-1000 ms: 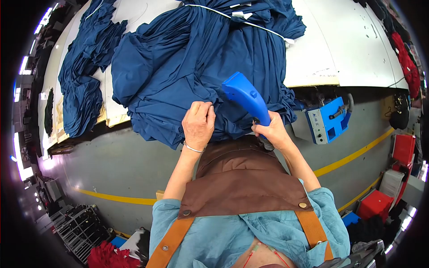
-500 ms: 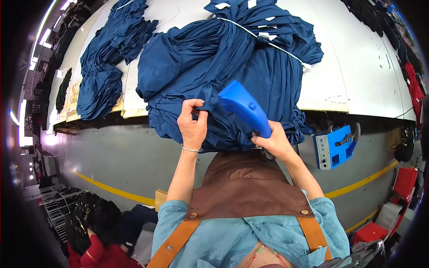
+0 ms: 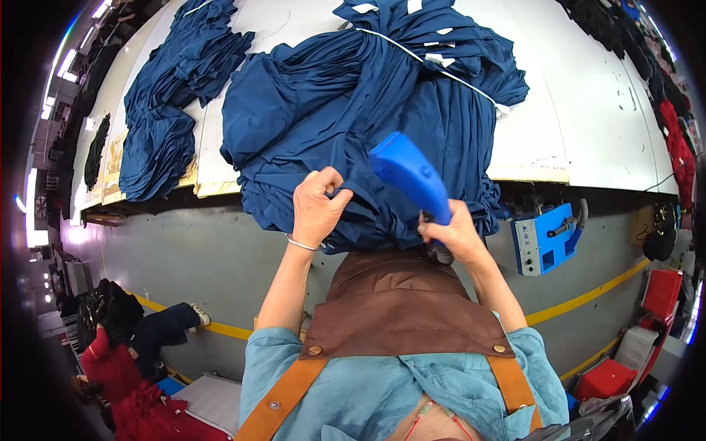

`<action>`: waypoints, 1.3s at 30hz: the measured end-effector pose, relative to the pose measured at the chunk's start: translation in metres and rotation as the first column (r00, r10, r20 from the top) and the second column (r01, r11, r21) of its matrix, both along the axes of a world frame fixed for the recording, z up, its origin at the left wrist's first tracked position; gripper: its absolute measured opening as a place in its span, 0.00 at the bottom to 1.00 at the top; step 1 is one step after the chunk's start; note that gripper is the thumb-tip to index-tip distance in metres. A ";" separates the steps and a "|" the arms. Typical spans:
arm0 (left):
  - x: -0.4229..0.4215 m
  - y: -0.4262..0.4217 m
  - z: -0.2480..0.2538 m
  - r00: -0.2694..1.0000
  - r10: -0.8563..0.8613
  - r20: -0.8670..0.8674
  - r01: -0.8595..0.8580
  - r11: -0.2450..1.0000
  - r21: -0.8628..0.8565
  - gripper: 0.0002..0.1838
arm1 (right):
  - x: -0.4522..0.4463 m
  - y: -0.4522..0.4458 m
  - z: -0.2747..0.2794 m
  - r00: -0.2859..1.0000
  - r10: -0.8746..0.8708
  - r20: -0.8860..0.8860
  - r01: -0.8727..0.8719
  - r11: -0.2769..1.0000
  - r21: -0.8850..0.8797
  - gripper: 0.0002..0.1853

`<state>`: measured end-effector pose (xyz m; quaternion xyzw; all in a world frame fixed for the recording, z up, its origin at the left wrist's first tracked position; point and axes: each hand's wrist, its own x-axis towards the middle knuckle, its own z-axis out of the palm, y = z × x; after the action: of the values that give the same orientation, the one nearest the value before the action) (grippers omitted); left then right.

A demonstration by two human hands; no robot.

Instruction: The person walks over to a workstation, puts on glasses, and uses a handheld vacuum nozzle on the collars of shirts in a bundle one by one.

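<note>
On the left a small cloth pile (image 3: 158, 117) lies on the table (image 3: 599, 136), next the left hand (image 3: 316, 209) pinches the big pile (image 3: 294, 110) at the table's near edge, then the tool (image 3: 413, 175) slants over this pile with the right hand (image 3: 457, 233) wrapped around it, and farther right is a machine (image 3: 539, 239).

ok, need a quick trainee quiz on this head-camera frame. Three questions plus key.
1. Which hand grips the blue handheld tool?
2. True or false: the wrist of the left hand is bare.
3. The cloth at the left hand is: A) red; B) dark blue; C) white.

Key: 1. The right hand. 2. False: a bracelet circles it. 3. B.
</note>
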<state>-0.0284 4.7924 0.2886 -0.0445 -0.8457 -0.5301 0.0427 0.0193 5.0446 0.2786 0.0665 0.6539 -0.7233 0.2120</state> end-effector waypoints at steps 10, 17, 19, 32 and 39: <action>-0.026 0.029 -0.012 0.917 -0.205 0.343 -0.063 0.773 0.631 0.15 | 0.019 0.014 0.015 0.976 -0.195 -0.099 0.205 0.973 0.108 0.07; -0.028 0.040 -0.001 0.929 -0.164 0.331 -0.127 0.699 0.704 0.16 | 0.017 0.004 0.011 0.976 -0.185 -0.116 0.204 0.962 0.183 0.07; -0.029 0.041 -0.001 0.931 -0.168 0.324 -0.126 0.686 0.717 0.16 | 0.018 0.004 0.011 0.968 -0.224 -0.112 0.240 0.958 0.157 0.07; -0.028 0.037 -0.005 0.939 -0.165 0.302 -0.120 0.666 0.736 0.14 | 0.011 -0.003 0.013 0.978 -0.137 -0.158 0.176 0.947 0.269 0.06; -0.072 -0.069 0.007 0.953 0.283 -0.109 -0.069 0.551 0.832 0.14 | 0.013 0.006 0.002 0.975 -0.134 -0.175 0.170 0.962 0.213 0.06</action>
<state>-0.1007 4.7229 0.2960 0.0048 -0.4924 -0.8449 0.2090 0.0318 5.0506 0.2811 0.0824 0.7397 -0.6612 0.0940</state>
